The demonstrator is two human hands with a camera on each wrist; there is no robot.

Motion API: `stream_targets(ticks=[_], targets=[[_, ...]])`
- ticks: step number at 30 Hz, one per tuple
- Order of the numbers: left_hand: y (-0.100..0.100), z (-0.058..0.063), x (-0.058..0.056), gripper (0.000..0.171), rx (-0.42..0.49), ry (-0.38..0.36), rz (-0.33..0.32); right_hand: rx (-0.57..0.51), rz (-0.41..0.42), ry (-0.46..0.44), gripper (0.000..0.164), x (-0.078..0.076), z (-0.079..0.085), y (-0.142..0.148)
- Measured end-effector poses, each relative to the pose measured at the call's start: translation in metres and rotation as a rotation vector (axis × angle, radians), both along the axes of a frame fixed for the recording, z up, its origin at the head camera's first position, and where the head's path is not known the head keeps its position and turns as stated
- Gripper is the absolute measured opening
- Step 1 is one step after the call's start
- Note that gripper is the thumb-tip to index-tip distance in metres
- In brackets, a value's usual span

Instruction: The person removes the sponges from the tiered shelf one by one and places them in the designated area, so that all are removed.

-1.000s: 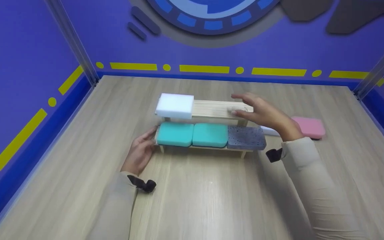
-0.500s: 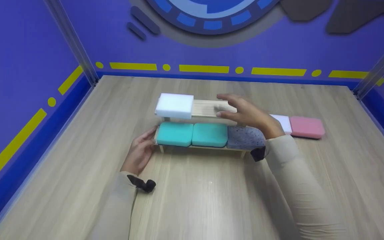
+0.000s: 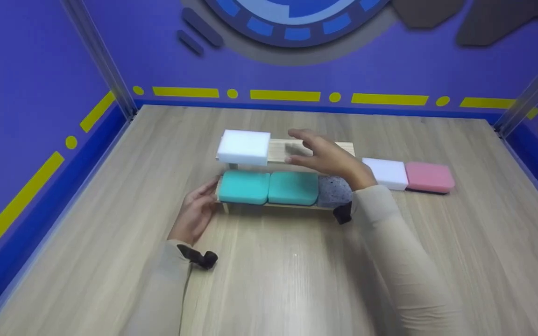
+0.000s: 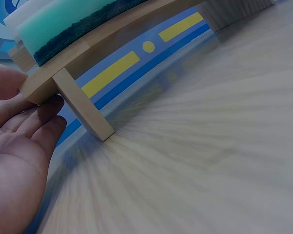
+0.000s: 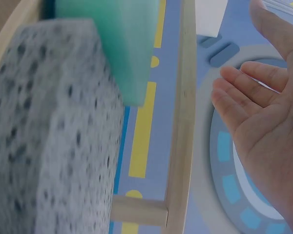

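Note:
A small two-tier wooden rack (image 3: 279, 149) stands on the table. My left hand (image 3: 195, 213) holds the left end of its lower tier, thumb at the edge and fingers beneath, as the left wrist view shows at the wooden leg (image 4: 84, 105). Over the upper tier hovers my right hand (image 3: 322, 156), fingers spread and holding nothing. To its left on that tier sits a white sponge block (image 3: 243, 147). Two turquoise sponges (image 3: 244, 187) and a speckled grey sponge (image 5: 58, 126) line the lower tier. My right forearm partly covers the grey one.
Right of the rack, another white sponge block (image 3: 385, 173) lies against a pink sponge (image 3: 430, 177) with a dark underside. Blue printed panels (image 3: 287, 77) and metal corner posts (image 3: 101, 56) bound the wooden table (image 3: 269, 270) at the back and sides.
My right hand has moved left along the upper tier, uncovering the white block beside the pink sponge. The left hand and the sponges have stayed in place.

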State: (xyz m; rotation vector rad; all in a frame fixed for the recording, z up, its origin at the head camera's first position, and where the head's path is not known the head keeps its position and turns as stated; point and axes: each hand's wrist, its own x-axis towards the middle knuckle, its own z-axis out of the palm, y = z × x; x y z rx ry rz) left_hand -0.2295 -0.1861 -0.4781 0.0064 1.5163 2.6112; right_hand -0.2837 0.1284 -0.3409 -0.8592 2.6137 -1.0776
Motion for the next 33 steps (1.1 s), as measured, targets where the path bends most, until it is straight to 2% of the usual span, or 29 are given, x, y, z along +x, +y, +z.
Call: stream_targets(ticks=[14, 24, 28, 33], targets=[[-0.002, -0.001, 0.001, 0.059, 0.01, 0.025, -0.018, 0.024, -0.021, -0.016, 0.08, -0.006, -0.002, -0.025], [-0.001, 0.0, 0.0, 0.059, 0.006, 0.021, -0.019, 0.045, -0.03, 0.013, 0.087, -0.009, -0.009, -0.042], [-0.001, 0.0, 0.001, 0.059, 0.011, 0.023, -0.015, 0.035, -0.03, 0.027, 0.084, -0.01, -0.011, -0.048], [-0.001, 0.0, 0.001, 0.06, 0.008, 0.038, -0.016, 0.01, -0.001, 0.062, 0.073, -0.011, -0.015, -0.054]])
